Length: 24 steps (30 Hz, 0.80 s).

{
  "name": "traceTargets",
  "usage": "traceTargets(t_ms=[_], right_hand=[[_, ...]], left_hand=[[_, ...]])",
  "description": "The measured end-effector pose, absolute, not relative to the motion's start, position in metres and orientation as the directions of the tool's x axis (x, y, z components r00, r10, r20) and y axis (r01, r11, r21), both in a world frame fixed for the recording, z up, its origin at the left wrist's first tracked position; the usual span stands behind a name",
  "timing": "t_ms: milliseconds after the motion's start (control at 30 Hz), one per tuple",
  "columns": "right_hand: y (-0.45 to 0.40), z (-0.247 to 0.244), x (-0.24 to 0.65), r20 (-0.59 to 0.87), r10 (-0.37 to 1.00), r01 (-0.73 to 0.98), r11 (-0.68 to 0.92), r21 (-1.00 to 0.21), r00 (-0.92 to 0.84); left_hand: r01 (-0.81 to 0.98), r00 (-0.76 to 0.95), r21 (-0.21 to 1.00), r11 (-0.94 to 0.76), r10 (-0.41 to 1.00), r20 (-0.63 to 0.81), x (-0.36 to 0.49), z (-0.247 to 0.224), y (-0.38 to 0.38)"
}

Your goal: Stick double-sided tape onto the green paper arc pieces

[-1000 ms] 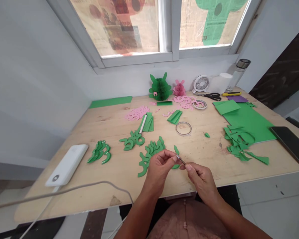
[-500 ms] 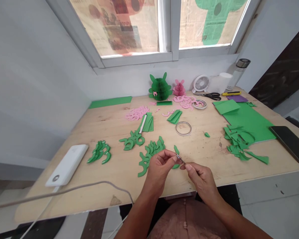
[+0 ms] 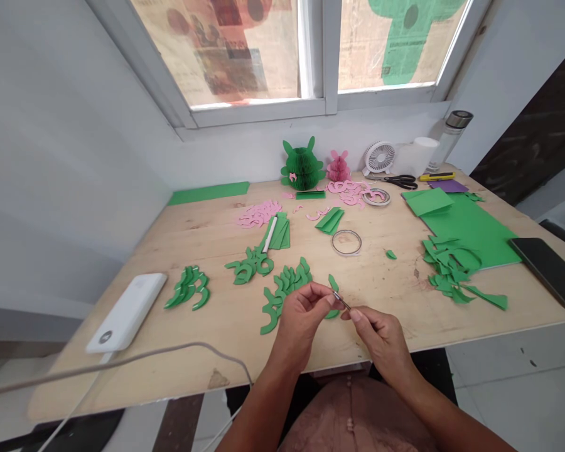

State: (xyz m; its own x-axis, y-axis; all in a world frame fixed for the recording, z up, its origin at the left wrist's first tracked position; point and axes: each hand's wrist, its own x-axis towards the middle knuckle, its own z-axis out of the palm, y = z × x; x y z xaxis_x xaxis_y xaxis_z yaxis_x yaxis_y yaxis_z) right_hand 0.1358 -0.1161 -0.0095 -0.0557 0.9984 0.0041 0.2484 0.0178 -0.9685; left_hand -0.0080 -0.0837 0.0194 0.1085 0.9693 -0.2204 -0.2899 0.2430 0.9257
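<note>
My left hand (image 3: 300,323) and my right hand (image 3: 381,336) meet above the table's front part, fingertips pinched. Between them they hold a thin, dark, stick-like thing (image 3: 343,301) with a pale, shiny end at the left fingers; its exact kind is too small to make out. Just behind my left hand lies a pile of curved green paper pieces (image 3: 287,282), partly covered by it. Another green curved piece (image 3: 333,282) peeks out behind the fingertips. Farther back, a roll of thin tape (image 3: 346,253) lies flat.
Green paper scraps (image 3: 452,270), a green sheet (image 3: 480,226) and a phone (image 3: 548,270) lie at right. A white power bank (image 3: 127,314) with a cable (image 3: 183,346) sits at left. Pink cutouts (image 3: 260,214), scissors (image 3: 402,182), a small fan (image 3: 380,157) and a green paper figure (image 3: 304,168) stand farther back.
</note>
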Motion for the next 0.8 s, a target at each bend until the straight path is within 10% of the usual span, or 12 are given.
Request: traceTargets(t_ms=[800], right_hand=[[-0.1151,-0.0102,0.1368,0.043,0.997,0.287,0.059,-0.956,-0.062]], left_hand=[[-0.316,0.090,0.921,0.228,0.974,-0.210,-0.0072,0.0140,-0.0822]])
